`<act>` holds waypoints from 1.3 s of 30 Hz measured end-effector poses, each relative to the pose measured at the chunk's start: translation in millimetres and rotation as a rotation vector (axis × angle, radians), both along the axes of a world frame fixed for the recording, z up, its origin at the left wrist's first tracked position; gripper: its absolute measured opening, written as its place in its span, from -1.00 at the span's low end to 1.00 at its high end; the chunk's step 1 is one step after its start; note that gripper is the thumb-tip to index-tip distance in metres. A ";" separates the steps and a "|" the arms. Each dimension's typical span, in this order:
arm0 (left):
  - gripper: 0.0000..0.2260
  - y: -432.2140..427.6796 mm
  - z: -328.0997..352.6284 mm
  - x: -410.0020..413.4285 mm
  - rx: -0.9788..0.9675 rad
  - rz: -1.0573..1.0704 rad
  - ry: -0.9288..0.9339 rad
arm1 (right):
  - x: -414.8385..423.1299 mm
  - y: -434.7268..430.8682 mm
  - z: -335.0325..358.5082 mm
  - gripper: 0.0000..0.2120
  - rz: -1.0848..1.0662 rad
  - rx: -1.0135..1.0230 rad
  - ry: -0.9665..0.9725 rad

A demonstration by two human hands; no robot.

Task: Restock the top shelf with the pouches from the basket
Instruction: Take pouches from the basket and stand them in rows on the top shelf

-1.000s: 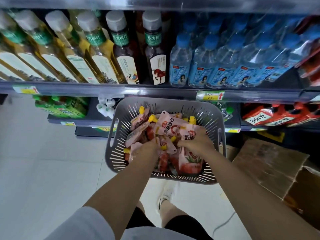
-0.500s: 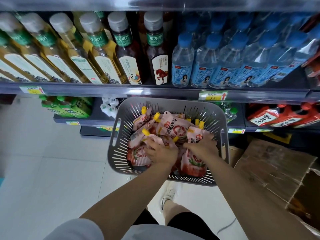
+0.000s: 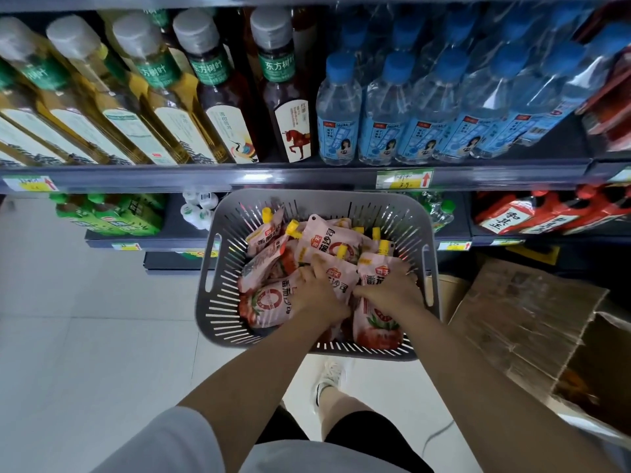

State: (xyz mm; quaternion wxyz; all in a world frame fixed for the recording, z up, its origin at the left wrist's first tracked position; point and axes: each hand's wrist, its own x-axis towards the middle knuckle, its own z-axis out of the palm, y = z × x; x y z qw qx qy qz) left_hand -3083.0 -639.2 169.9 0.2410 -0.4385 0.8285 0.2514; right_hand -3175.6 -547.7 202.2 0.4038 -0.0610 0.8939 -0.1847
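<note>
Shifting further over pile since earlier: left hand (image 3: 316, 291), palm down, curling on pink spouted pouches (image 3: 327, 247), roughly ten, in one grey slotted plastic basket (image 3: 218, 302); right hand (image 3: 392, 288) gripping one pouch (image 3: 375, 322).

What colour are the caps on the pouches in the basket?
Yellow caps on the pink pouches, clearest in the head view.

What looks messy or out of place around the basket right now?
The pouches lie jumbled in the grey basket, spouts pointing different ways, with both hands, left hand and right hand, buried among them. To its right, flattened cardboard lies crumpled on the floor. The shelved bottles look orderly.
</note>
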 end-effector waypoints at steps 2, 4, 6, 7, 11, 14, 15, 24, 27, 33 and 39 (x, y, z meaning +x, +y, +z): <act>0.03 0.4 3.0 -0.1 0.009 -0.033 -0.042 | 2.2 -1.0 -1.2 -0.02 -0.007 -0.005 0.015; 0.07 -2.2 7.6 2.3 0.021 -0.058 -0.076 | 3.6 -1.1 -0.9 -0.03 -0.009 0.003 0.031; 0.13 -9.7 17.6 5.0 0.041 -0.062 -0.087 | 3.1 -0.3 1.3 -0.03 -0.016 0.000 0.042; 0.16 -14.3 24.4 6.0 0.038 -0.079 -0.084 | 2.2 0.5 4.1 -0.03 -0.022 -0.003 0.051; 0.24 -32.6 57.2 11.3 -0.023 -0.147 0.041 | 0.4 1.9 16.0 -0.02 -0.086 -0.025 0.085; 0.23 -47.4 80.8 21.3 -0.043 -0.133 0.167 | 9.0 -5.0 32.9 0.02 -0.085 -0.012 0.149; 0.23 -52.8 90.0 26.4 -0.068 -0.148 0.201 | 13.1 -8.8 39.9 0.03 -0.087 -0.012 0.180; 0.05 -134.7 188.9 129.8 -0.261 -0.123 0.571 | 100.1 -79.7 142.9 0.06 -0.088 -0.194 0.516; 0.08 -178.2 221.4 178.8 -0.313 -0.041 0.696 | 142.6 -122.4 180.9 0.04 -0.054 -0.306 0.658; 0.11 -262.1 285.8 269.6 -0.445 0.129 0.904 | 225.4 -215.0 259.5 0.03 -0.070 -0.573 0.894; 0.15 -337.0 341.2 328.7 -0.580 0.281 1.104 | 281.7 -298.8 320.3 0.00 -0.017 -0.850 0.932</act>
